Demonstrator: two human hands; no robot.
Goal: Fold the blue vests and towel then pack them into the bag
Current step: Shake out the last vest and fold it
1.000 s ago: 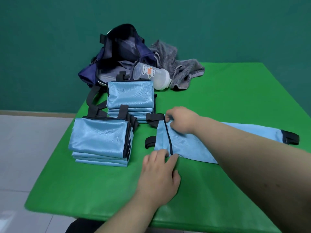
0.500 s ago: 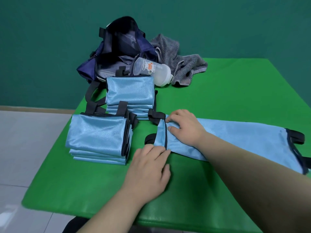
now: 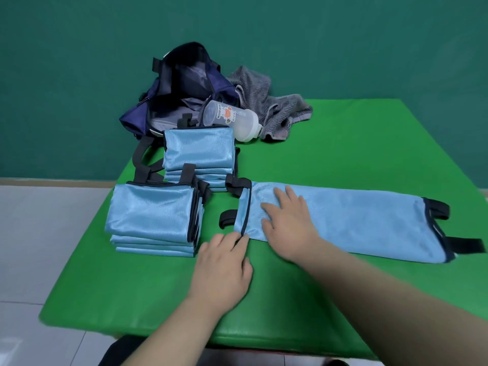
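A long blue vest [image 3: 356, 220], folded lengthwise, lies across the green table [image 3: 343, 143] with black straps at both ends. My right hand [image 3: 287, 220] rests flat on its left part, fingers spread. My left hand [image 3: 224, 262] lies flat with its fingertips on the vest's near left corner. Two stacks of folded blue vests stand to the left: a near stack [image 3: 153, 215] and a far stack [image 3: 199, 151]. Behind them the dark blue bag [image 3: 182, 85] gapes open. A grey striped towel [image 3: 266, 104] lies crumpled beside it.
A clear plastic shaker bottle [image 3: 232, 120] lies on its side between the bag and the towel. The table's left edge drops to a pale tiled floor [image 3: 39, 233]. A teal wall stands behind.
My right hand has flattened and slid rightward along the vest, away from the left hem. The left hand stays at the near corner. The camera has tilted, showing the vest's right end.
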